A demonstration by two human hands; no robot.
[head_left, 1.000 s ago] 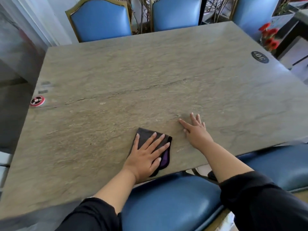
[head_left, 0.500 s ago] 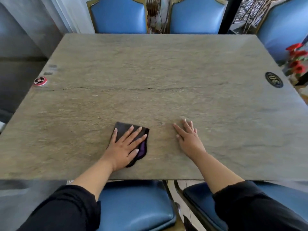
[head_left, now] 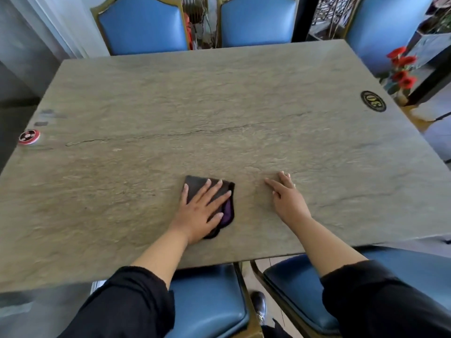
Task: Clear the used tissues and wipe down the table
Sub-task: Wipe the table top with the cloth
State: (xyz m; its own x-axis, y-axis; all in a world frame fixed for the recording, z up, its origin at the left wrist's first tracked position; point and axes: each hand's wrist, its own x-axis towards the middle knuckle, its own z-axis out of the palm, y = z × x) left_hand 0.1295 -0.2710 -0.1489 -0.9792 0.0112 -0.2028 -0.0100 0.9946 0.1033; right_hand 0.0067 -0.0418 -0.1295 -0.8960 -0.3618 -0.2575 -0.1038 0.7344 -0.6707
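A dark folded cloth [head_left: 195,184] with a purple inner layer lies on the grey-green stone table [head_left: 219,106], close to its near edge. My left hand [head_left: 200,212] presses flat on the cloth with the fingers spread over it. My right hand [head_left: 288,201] rests flat on the bare tabletop a short way to the right of the cloth and holds nothing. I see no tissues on the table.
A red round disc [head_left: 29,137] sits at the table's left edge and a black oval plaque [head_left: 373,101] at its right. Blue chairs [head_left: 144,25] stand along the far side, and two blue seats [head_left: 207,301] are under the near edge. Red flowers [head_left: 401,69] stand off the right side.
My left hand slid the cloth to the left, away from my right hand, then a little back toward it. My right hand stayed planted. The view swung around.
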